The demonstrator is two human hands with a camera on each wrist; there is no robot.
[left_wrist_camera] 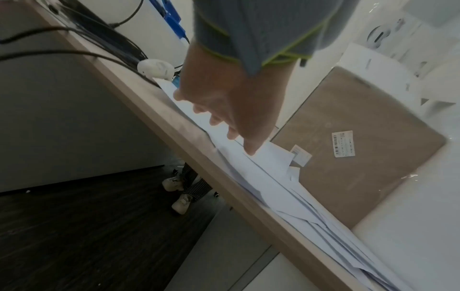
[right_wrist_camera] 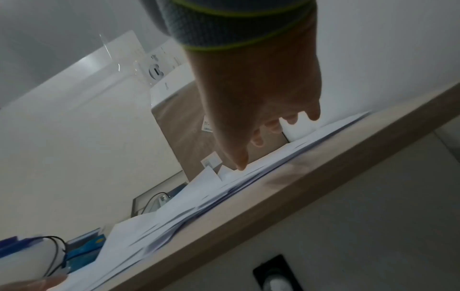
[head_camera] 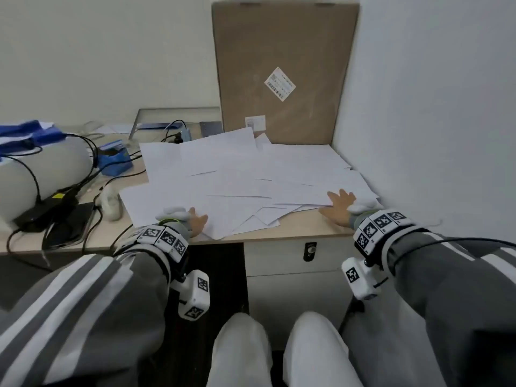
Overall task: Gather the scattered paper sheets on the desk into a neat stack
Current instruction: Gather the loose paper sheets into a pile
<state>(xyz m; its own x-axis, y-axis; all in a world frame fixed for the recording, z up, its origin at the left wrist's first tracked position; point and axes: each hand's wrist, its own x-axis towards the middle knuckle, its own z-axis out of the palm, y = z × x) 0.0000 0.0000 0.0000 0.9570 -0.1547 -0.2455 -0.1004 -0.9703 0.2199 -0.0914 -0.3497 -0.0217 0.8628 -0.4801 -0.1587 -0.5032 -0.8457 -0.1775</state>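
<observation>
My left hand [head_camera: 198, 220] sits at seven o'clock of the spread and my right hand [head_camera: 339, 205] at four o'clock, I judge so that I can sweep inward from both flanks. Both have fingers splayed wide and gripping nothing. The paper sheets [head_camera: 245, 177] lie fanned and overlapping across the desk [head_camera: 301, 227], running from my fingertips toward twelve o'clock, up to the cardboard box [head_camera: 282, 71]. Left fingers [left_wrist_camera: 219, 116] touch the near sheets; right fingers [right_wrist_camera: 259, 137] hover at the pile's edge.
</observation>
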